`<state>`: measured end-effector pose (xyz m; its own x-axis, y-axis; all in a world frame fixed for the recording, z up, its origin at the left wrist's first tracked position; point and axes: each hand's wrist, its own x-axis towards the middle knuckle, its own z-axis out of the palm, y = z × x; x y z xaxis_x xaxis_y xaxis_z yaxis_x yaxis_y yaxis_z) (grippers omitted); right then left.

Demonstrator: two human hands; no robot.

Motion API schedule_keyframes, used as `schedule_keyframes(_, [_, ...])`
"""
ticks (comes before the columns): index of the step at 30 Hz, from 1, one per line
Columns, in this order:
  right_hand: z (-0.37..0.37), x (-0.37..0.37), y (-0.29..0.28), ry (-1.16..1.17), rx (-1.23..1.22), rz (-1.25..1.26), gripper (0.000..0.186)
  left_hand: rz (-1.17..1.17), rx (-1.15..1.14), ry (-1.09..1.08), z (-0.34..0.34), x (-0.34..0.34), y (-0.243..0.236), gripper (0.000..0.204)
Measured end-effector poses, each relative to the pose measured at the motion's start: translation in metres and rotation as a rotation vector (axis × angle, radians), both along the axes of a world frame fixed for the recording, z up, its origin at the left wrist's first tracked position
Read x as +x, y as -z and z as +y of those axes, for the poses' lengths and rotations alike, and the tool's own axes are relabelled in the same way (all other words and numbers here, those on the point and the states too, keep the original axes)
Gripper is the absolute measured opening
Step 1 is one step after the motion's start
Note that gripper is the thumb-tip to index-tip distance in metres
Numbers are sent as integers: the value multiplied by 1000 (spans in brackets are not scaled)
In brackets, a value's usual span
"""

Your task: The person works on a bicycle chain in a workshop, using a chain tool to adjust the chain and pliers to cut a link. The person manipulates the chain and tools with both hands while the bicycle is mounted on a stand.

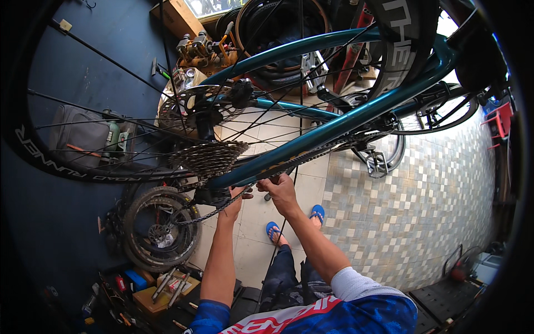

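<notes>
A teal bicycle frame (345, 123) spans the view above my hands, its rear wheel at the left with a cassette (210, 160) and a disc rotor (189, 108). The bicycle chain (314, 158) runs under the lower frame tube and down to the left past the rear derailleur (211, 196). My left hand (232, 205) is beside the derailleur, fingers curled at the chain and partly hidden behind it. Just to its right, my right hand (280, 195) pinches at the chain below the tube, thumb and fingertips closed together.
Lower left are a small wheel (161, 228) and a tool tray with a wooden block (151, 300). A grey bag (80, 136) rests by the dark wall. Tyres (281, 33) and another bicycle stand behind. Tiled floor (411, 195) extends right; a red chair (498, 122) is far right.
</notes>
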<state>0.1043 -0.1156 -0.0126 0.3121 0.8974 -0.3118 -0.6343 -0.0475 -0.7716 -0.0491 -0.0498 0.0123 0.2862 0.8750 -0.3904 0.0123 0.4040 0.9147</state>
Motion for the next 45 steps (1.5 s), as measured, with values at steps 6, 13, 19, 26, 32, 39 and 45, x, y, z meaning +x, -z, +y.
schedule_keyframes(6, [4, -11, -2, 113, 2, -9, 13, -43, -7, -5, -2, 3, 4, 18])
schedule_keyframes(13, [5, -13, -4, 125, -38, -42, 12, 0, 66, 29, -4, 11, -2, 18])
schedule_keyframes(19, [5, -11, -4, 123, -47, -45, 9, 82, 200, 22, -6, 17, 3, 13])
schedule_keyframes(26, [7, -18, -5, 182, -142, -95, 7, 287, 603, -27, -15, 24, 12, 10])
schedule_keyframes(32, [10, -18, -6, 200, -121, -67, 5, 324, 466, -85, -22, 36, 4, 10])
schedule_keyframes(39, [12, -23, -6, 280, -77, -37, 9, 541, 853, -93, -21, 40, 22, 11])
schedule_keyframes(45, [8, -13, -2, 132, -73, 213, 14, 290, 411, -118, -26, 32, 2, 11])
